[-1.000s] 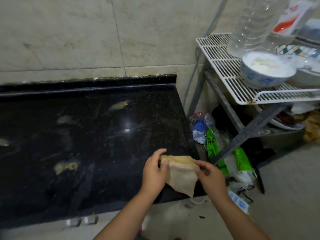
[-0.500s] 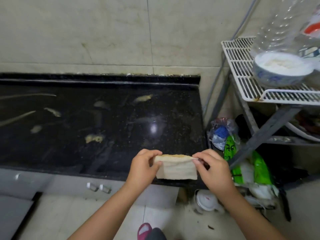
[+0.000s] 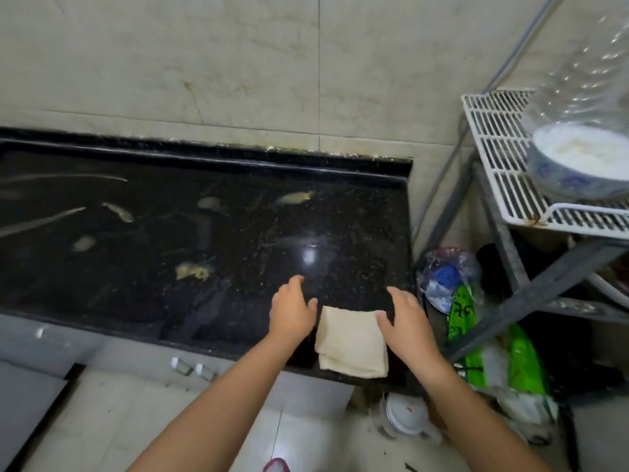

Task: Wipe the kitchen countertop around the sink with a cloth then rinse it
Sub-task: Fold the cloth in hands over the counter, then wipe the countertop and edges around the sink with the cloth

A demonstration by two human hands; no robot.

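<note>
Folded cloth (image 3: 350, 342) flat on countertop (image 3: 238, 233) front-right corner, between spread, empty hands — left hand (image 3: 292, 310) just beside, right hand (image 3: 405, 321) touching edge; unwiped smears lie leftward

Tabletop (image 3: 340, 212): glossy black speckled stone, wet-looking, with a bright light glare near its right edge and pale smeared residue (image 3: 192, 271) across the middle and left. Cloth (image 3: 350, 338) at the front right corner: beige, soft matt woven fabric, folded; wall tiles (image 3: 204, 63) behind are smooth cream with faint marbling, slight sheen. Rack shelf (image 3: 503, 172) is white coated wire with rust spots on a dull grey metal frame (image 3: 544, 284); bowl (image 3: 565, 175) glazed ceramic, bottle (image 3: 585, 69) clear plastic.
</note>
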